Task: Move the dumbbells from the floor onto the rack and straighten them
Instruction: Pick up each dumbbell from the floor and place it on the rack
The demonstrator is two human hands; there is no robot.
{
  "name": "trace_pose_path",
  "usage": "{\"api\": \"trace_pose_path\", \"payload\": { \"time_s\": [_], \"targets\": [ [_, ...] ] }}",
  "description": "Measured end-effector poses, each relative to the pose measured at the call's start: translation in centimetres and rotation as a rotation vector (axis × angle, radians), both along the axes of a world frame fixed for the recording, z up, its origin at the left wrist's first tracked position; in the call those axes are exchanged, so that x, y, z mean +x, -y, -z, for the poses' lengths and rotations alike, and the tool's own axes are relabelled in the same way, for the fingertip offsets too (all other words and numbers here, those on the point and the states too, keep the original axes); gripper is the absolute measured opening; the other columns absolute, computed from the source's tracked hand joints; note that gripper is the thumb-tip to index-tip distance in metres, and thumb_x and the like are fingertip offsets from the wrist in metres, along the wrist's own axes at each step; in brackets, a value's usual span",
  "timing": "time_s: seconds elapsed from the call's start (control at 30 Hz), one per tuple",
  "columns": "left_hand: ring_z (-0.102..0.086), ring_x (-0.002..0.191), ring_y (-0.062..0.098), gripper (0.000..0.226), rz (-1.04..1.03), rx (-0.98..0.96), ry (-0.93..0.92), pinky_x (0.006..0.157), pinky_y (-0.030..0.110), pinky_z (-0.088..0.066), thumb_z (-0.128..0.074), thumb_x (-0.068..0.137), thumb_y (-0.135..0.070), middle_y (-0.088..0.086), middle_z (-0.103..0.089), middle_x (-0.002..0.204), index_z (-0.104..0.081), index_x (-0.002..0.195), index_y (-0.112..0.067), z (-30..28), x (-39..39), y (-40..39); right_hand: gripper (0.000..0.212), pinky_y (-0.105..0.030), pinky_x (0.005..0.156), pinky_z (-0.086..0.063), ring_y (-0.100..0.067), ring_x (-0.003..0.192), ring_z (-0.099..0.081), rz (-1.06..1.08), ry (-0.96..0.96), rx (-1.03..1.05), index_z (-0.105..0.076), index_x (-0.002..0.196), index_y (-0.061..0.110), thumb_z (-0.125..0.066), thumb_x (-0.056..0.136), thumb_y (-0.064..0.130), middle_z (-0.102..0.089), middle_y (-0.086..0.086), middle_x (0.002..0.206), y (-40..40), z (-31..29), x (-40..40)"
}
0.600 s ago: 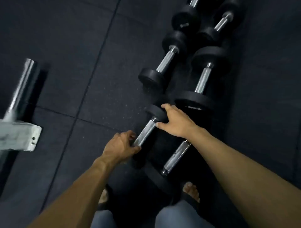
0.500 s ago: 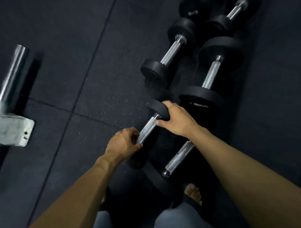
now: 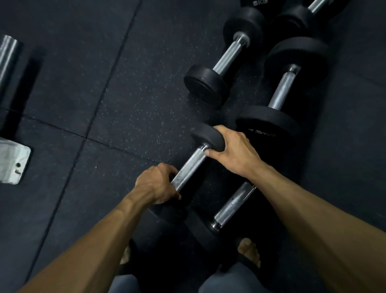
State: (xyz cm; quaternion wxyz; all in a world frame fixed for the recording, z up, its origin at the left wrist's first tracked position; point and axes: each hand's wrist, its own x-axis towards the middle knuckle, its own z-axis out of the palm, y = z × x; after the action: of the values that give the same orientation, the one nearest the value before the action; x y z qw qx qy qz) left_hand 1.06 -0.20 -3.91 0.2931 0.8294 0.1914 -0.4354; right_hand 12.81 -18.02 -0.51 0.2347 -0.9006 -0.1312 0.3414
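A small black dumbbell [image 3: 193, 162] with a steel handle lies slanted on the dark rubber floor [image 3: 129, 104]. My left hand [image 3: 155, 183] grips its near end, which the hand hides. My right hand [image 3: 234, 151] is curled round its far head. Beside it lies a larger dumbbell [image 3: 235, 202], partly under my right forearm. Further off lie a mid-size dumbbell [image 3: 228, 56] and a 7.5 kg one [image 3: 282, 90]. More dumbbells show at the top edge, one head marked 5 kg [image 3: 260, 2].
A steel tube [image 3: 7, 56] on a white foot plate [image 3: 13, 164] stands at the left edge. My two feet in sandals [image 3: 248, 254] are right below the dumbbells. Floor mat seams run diagonally across the left half.
Both hands have kept hold of the small dumbbell, and the right hand now wraps its far head more fully. The view has moved closer and shifted slightly.
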Motion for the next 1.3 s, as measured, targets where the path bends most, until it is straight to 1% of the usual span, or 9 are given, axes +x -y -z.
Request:
{"api": "trace_pose_path", "payload": {
  "time_s": [0.13,0.27,0.6,0.7,0.8,0.9,1.07,1.17,1.3],
  "targets": [
    [-0.066,0.088,0.014,0.052,0.019,0.007,0.007,0.076,0.028,-0.053,-0.084,0.057,-0.033,-0.010,-0.070,0.089,-0.068,0.106,-0.037,-4.1,0.1,-0.6,0.050,-0.032,0.088,-0.054,-0.011,0.095,-0.066,0.045,-0.013,0.058,-0.059,0.123,0.027,-0.080,0.078,0.034,-0.070,0.010,0.102,0.0,-3.3,-0.4],
    [-0.066,0.086,0.016,0.053,0.076,0.016,0.038,0.073,0.026,-0.053,-0.080,0.056,-0.027,-0.010,-0.070,0.086,-0.070,0.108,-0.036,-11.7,0.6,-0.9,0.048,-0.029,0.088,-0.051,-0.012,0.098,-0.065,0.079,0.006,0.091,-0.058,0.122,0.028,-0.079,0.079,0.032,-0.069,0.010,0.104,0.3,-10.1,-0.5],
    [-0.064,0.082,0.016,0.046,0.170,0.043,0.110,0.072,0.028,-0.054,-0.082,0.061,-0.024,-0.007,-0.069,0.086,-0.070,0.105,-0.028,-38.6,2.8,2.4,0.037,-0.036,0.084,-0.052,-0.020,0.093,-0.066,0.080,0.135,0.101,-0.059,0.114,0.026,-0.073,0.080,0.031,-0.070,0.003,0.100,4.6,-36.2,0.1],
    [-0.064,0.080,0.013,0.040,0.207,0.054,0.149,0.069,0.027,-0.054,-0.082,0.058,-0.026,-0.009,-0.069,0.081,-0.072,0.096,-0.025,-46.0,2.9,4.1,0.036,-0.037,0.086,-0.052,-0.022,0.093,-0.066,0.088,0.180,0.092,-0.060,0.114,0.024,-0.072,0.081,0.031,-0.071,0.003,0.100,6.7,-44.2,-0.6],
    [-0.062,0.070,0.011,0.028,0.230,0.044,0.197,0.056,0.022,-0.048,-0.082,0.054,-0.026,-0.011,-0.064,0.065,-0.071,0.079,-0.023,-52.0,2.7,5.8,0.038,-0.039,0.086,-0.052,-0.020,0.093,-0.067,0.128,0.234,0.089,-0.060,0.115,0.026,-0.072,0.080,0.032,-0.071,0.004,0.099,9.0,-51.2,-2.0],
    [-0.058,0.067,0.010,0.026,0.288,0.004,0.258,0.053,0.019,-0.040,-0.082,0.051,-0.026,-0.013,-0.056,0.057,-0.057,0.059,-0.025,-56.9,2.3,8.0,0.040,-0.036,0.083,-0.053,-0.016,0.089,-0.067,0.192,0.277,0.053,-0.059,0.117,0.028,-0.072,0.079,0.032,-0.070,0.007,0.098,11.7,-56.9,-4.0],
    [-0.050,0.062,0.012,0.034,0.414,-0.087,0.350,0.054,0.022,-0.038,-0.080,0.048,-0.026,-0.010,-0.050,0.055,-0.046,0.053,-0.023,-63.7,0.9,12.8,0.042,-0.032,0.086,-0.050,-0.013,0.089,-0.066,0.322,0.329,-0.060,-0.057,0.120,0.027,-0.071,0.082,0.038,-0.070,0.011,0.096,16.7,-65.1,-8.8],
    [-0.054,0.062,0.013,0.033,0.503,-0.153,0.372,0.053,0.025,-0.045,-0.083,0.050,-0.026,-0.007,-0.055,0.060,-0.051,0.055,-0.019,-66.6,-0.2,16.3,0.040,-0.034,0.085,-0.051,-0.017,0.094,-0.067,0.407,0.360,-0.110,-0.058,0.117,0.028,-0.072,0.081,0.039,-0.071,0.009,0.097,19.9,-69.0,-11.8],
    [-0.061,0.069,0.015,0.029,0.617,-0.207,0.406,0.062,0.029,-0.052,-0.085,0.050,-0.028,-0.005,-0.063,0.068,-0.058,0.060,-0.020,-69.7,-1.4,21.7,0.039,-0.033,0.083,-0.051,-0.020,0.097,-0.067,0.510,0.410,-0.173,-0.059,0.115,0.029,-0.073,0.080,0.039,-0.071,0.006,0.100,24.9,-72.7,-15.6]
  ]
}}
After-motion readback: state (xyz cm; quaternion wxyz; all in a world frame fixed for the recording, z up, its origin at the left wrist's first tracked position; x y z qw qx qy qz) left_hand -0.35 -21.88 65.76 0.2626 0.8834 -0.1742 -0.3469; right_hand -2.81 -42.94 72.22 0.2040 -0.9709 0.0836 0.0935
